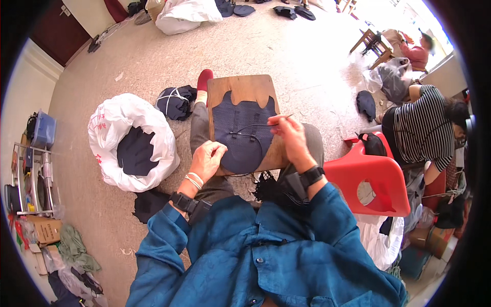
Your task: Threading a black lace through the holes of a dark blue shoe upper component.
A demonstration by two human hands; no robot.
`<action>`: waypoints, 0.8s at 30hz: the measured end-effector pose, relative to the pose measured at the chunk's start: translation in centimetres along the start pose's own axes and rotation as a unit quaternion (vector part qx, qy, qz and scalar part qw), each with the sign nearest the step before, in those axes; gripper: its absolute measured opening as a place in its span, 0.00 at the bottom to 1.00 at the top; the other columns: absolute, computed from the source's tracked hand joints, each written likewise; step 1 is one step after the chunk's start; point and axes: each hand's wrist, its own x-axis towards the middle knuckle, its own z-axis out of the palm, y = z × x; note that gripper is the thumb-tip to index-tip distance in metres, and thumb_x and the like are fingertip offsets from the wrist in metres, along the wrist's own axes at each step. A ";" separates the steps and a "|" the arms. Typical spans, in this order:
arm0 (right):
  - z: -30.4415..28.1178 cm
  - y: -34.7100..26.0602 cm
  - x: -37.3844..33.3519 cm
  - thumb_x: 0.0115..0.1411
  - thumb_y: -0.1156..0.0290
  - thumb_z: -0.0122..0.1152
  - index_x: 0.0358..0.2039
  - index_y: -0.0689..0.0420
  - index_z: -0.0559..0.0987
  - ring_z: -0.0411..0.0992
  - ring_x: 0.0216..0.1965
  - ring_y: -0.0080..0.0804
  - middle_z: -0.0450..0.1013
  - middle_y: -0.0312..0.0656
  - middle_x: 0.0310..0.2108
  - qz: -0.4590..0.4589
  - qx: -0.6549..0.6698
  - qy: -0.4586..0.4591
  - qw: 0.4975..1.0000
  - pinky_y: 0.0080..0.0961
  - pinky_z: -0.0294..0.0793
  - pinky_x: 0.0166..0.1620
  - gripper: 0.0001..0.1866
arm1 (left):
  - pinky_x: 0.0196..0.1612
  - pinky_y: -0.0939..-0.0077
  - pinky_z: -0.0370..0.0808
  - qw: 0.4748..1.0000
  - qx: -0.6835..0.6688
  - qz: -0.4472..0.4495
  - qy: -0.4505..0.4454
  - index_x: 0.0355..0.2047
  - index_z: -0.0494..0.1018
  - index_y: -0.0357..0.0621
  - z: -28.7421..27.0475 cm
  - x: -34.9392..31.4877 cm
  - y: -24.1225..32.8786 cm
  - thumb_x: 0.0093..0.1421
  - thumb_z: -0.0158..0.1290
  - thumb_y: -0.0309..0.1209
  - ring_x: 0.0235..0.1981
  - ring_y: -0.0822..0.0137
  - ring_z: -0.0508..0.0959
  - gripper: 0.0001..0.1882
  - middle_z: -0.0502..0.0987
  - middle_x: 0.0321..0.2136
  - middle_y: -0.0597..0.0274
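Observation:
Across my lap rests a wooden board point(266, 87), and on it lies a navy fabric piece point(244, 156) with pointed corners at the far side and a rounded near edge. A dark cord point(254, 125) runs over the fabric to my right hand point(292, 137), whose fingers pinch it above the board's right side. A thin tip sticks out past those fingers. My left hand point(207, 159) is closed at the fabric's left edge, thumb against forefinger; whatever it pinches is too small to tell. A small dark fastening point(235, 133) shows mid-fabric.
To my left stands a white plastic sack point(110, 163) holding dark fabric pieces. Beyond it sits a tied dark bundle point(176, 101). A red plastic stool point(365, 179) is close on my right, by a person in a striped top point(427, 123). Black strings point(268, 189) hang below the board.

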 end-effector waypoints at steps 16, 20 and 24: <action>4.2 3.6 1.5 0.68 0.74 0.53 0.39 0.62 0.80 0.73 0.35 0.25 0.75 0.38 0.34 -0.153 -0.280 -0.147 0.936 0.23 0.73 0.40 0.08 | 0.38 0.61 0.73 0.984 0.172 0.054 -0.012 0.27 0.76 0.42 1.6 6.3 -1.4 0.54 0.60 0.30 0.33 0.56 0.78 0.05 0.75 0.30 0.58; 4.2 3.9 1.4 0.65 0.77 0.55 0.39 0.62 0.80 0.74 0.35 0.29 0.76 0.41 0.34 -0.089 -0.239 -0.136 0.957 0.25 0.73 0.42 0.07 | 0.41 0.58 0.69 0.973 0.219 0.072 -0.026 0.26 0.75 0.45 2.0 6.8 -1.4 0.56 0.57 0.29 0.36 0.55 0.77 0.04 0.75 0.29 0.58; 4.9 3.5 1.0 0.61 0.77 0.58 0.38 0.61 0.80 0.76 0.37 0.37 0.76 0.45 0.33 -0.121 -0.265 -0.117 0.950 0.30 0.75 0.43 0.06 | 0.40 0.59 0.69 0.969 0.230 0.090 -0.022 0.26 0.76 0.44 2.6 7.2 -0.8 0.55 0.57 0.29 0.35 0.55 0.77 0.04 0.75 0.27 0.58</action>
